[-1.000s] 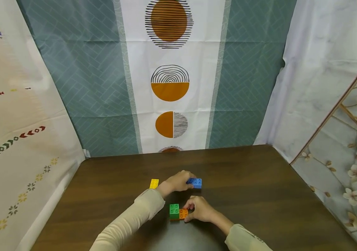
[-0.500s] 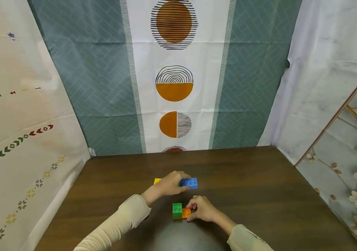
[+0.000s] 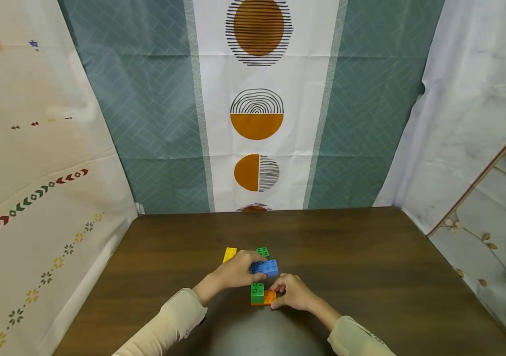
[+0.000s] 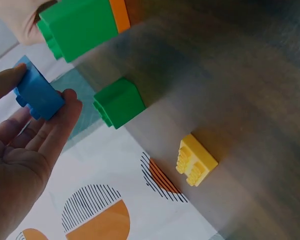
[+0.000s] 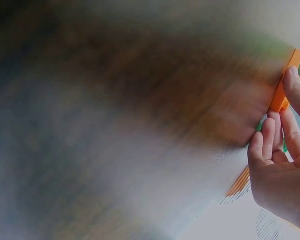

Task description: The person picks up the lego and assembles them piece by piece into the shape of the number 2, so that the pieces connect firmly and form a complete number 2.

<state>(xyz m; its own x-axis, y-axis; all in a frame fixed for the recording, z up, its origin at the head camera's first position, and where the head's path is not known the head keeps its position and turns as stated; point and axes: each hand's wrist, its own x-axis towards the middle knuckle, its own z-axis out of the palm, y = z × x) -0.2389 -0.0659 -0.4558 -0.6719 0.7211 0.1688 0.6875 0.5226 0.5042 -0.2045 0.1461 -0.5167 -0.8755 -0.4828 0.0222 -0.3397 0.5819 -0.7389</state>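
Note:
Between thumb and fingers, my left hand pinches a blue brick, held above the table just behind the green brick that sits on the left part of an orange brick. My right hand grips the orange brick's right end. In the left wrist view the blue brick hangs clear of the table, its studs showing. The right wrist view shows the thumb on the side of the orange brick.
A yellow brick lies behind my left hand, and a second green brick stands behind the blue one. The brown table reaches back to a patterned cloth.
My left hand has brought the blue brick nearer to the green and orange bricks, uncovering the green brick behind. My right hand still grips the orange brick. The head view has shifted slightly.

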